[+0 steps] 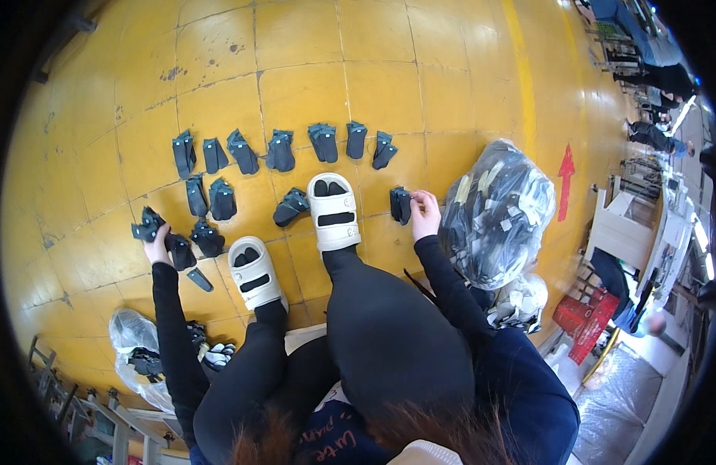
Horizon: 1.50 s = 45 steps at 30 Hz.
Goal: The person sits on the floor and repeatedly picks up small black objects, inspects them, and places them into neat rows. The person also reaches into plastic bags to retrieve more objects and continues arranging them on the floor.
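My left hand (158, 246) is closed around a bundle of black socks (148, 224) at the left, above the yellow floor. Just beside it lie another dark sock bundle (180, 252) and a single narrow dark piece (200, 280). On the right, my right hand (426, 215) pinches the edge of a small black sock bundle (400, 204). A row of several folded black socks with small pale labels (280, 150) runs across the floor ahead. Closer in are more sock bundles (222, 199), and one (290, 207) lies against my cream sandal (333, 211).
A large clear plastic bag (497, 217) packed with dark goods stands right of my right hand. Another clear bag (137, 341) lies by my left forearm, near loose socks (218, 355). My other sandal (255, 273) is between the bundles. A red floor arrow (565, 182), workbenches and people are farther right.
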Each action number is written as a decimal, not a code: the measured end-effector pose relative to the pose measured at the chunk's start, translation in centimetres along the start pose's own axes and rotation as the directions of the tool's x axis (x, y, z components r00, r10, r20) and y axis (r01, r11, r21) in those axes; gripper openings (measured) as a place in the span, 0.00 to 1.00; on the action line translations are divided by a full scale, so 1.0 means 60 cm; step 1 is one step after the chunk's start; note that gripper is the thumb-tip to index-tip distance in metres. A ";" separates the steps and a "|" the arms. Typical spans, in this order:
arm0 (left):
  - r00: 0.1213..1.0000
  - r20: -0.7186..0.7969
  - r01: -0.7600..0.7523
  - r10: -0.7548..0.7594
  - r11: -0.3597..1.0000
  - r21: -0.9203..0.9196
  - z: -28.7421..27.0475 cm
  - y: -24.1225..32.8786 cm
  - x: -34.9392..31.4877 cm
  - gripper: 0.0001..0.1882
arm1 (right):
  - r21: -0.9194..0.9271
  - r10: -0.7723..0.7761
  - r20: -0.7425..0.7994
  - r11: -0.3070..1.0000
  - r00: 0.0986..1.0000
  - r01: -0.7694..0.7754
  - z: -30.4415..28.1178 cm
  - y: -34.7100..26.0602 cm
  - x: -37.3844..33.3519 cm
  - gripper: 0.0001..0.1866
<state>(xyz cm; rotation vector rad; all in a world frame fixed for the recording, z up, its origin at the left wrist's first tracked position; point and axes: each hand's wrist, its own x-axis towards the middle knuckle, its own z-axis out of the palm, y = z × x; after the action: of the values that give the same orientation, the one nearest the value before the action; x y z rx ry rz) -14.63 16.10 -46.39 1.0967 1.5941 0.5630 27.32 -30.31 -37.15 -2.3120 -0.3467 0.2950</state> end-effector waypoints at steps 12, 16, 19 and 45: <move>0.515 0.850 0.359 0.113 0.872 -0.334 -0.057 0.177 -0.415 0.29 | -0.375 -0.224 0.079 0.896 0.971 0.238 0.146 -0.022 0.129 0.12; 0.594 0.762 0.337 0.258 0.780 -0.527 -0.060 0.198 -0.474 0.32 | -0.526 -0.270 0.108 0.802 0.957 0.285 0.171 -0.021 0.144 0.11; 0.639 0.737 0.258 0.221 0.840 -0.477 -0.061 0.211 -0.493 0.37 | -0.570 -0.357 0.124 0.738 0.926 0.361 0.178 -0.002 0.147 0.09; 0.885 0.466 0.116 -0.017 0.976 -0.186 0.027 0.205 -0.430 0.21 | 0.085 -0.328 0.197 0.944 0.924 0.318 0.164 0.017 0.134 0.06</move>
<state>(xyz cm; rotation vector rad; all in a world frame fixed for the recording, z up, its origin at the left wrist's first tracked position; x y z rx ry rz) -8.50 -0.87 -24.15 0.9274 1.1225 0.3751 31.90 -21.78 -45.45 -2.1325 -0.8076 0.3762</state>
